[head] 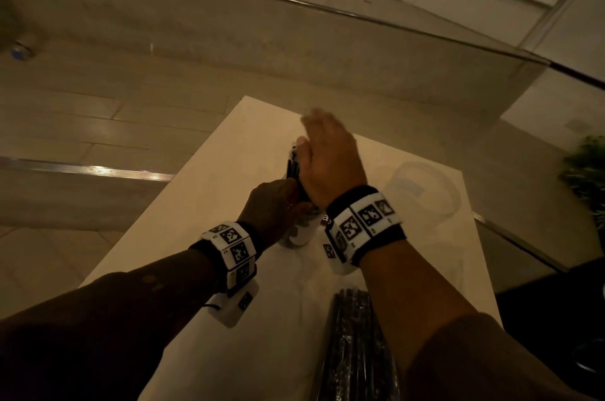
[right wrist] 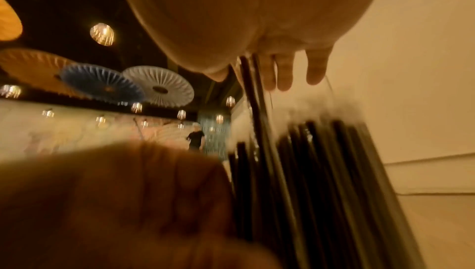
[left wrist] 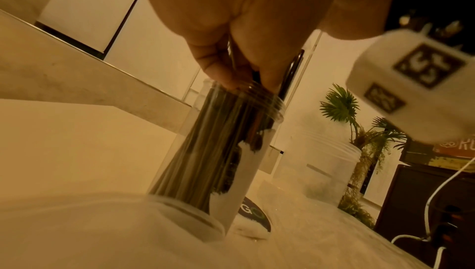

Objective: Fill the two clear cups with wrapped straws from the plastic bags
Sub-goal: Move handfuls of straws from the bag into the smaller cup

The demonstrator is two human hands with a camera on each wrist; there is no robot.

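A tall clear cup [left wrist: 241, 163] stands on the white table [head: 196, 237], packed with dark wrapped straws [left wrist: 205, 147]. My left hand [head: 276, 209] grips the straw bundle just above the cup's rim, thumb and fingers [left wrist: 218, 70] pinching it. My right hand [head: 329, 155] lies flat with straight fingers [right wrist: 282, 72] against the upper ends of the straws [right wrist: 316, 172]. The second clear cup [head: 425, 191] stands to the right, apart from both hands, and looks empty in the left wrist view [left wrist: 321, 169]. A plastic bag of dark straws [head: 357, 351] lies near the front edge under my right forearm.
The table's left edge and far corner are close to the cup; tiled floor and steps lie beyond. A green plant [head: 586, 171] and a dark cabinet [head: 543, 302] stand off the right side. A printed label [left wrist: 254, 215] lies on the table behind the cup's base.
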